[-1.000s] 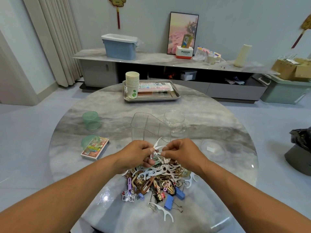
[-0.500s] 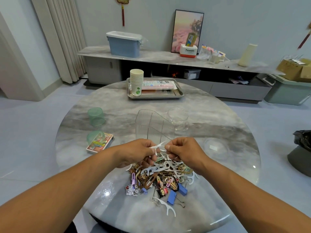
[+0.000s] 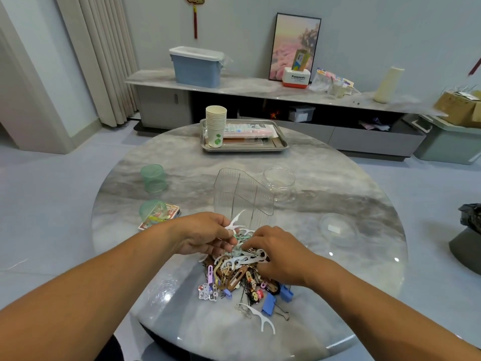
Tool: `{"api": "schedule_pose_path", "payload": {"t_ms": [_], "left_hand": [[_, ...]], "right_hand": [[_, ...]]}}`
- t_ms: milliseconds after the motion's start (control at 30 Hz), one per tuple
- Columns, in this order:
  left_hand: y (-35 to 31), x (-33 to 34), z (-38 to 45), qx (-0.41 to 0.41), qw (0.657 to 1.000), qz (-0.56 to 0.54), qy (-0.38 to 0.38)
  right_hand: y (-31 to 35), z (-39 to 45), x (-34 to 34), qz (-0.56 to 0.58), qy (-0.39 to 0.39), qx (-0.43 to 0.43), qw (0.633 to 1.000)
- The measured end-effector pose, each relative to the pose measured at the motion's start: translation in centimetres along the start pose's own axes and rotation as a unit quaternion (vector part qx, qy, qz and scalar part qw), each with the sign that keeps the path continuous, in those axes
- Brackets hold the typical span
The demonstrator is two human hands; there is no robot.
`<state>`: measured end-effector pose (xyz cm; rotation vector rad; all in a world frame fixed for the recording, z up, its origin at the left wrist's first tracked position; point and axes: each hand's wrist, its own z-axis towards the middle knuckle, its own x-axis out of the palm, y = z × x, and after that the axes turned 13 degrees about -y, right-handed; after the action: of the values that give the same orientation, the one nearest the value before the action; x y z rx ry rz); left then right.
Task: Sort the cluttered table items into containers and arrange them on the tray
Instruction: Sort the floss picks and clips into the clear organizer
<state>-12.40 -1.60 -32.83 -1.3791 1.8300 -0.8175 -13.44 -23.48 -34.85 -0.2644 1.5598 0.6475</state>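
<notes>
The round marble counter (image 3: pixel 338 194) carried a heap of clips and floss picks (image 3: pixel 242 272) near me, the tray (image 3: pixel 282 145) at its far edge. My left hand (image 3: pixel 205 237) pinched a white floss pick (image 3: pixel 235 222) beside the clear divided holder (image 3: pixel 242 196); my right hand (image 3: pixel 279 252) lay curled on the heap, its grasp hidden.

A home living room: a low media cabinet (image 3: pixel 273 100) runs along the wall, bearing a framed picture (image 3: pixel 295 45) and a blue storage bin (image 3: pixel 196 67). Pleated curtains (image 3: pixel 101 58) hang at the left, a red tasselled ornament (image 3: pixel 194 14) on the wall, pale tiled floor (image 3: pixel 52 178) around the round marble surface (image 3: pixel 325 183).
</notes>
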Motion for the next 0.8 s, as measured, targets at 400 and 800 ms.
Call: {"api": "schedule_pose_path", "payload": {"t_ms": [400, 800], "left_hand": [[0.4, -0.3, 0.5, -0.012, 0.999, -0.002, -0.05], [-0.1, -0.7, 0.5, -0.028, 0.997, -0.044, -0.059]], "right_hand": [[0.5, 1.8, 1.5, -0.095, -0.045, -0.101, 0.989], [-0.5, 2.0, 1.2, -0.072, -0.1, -0.048, 0.991]]}}
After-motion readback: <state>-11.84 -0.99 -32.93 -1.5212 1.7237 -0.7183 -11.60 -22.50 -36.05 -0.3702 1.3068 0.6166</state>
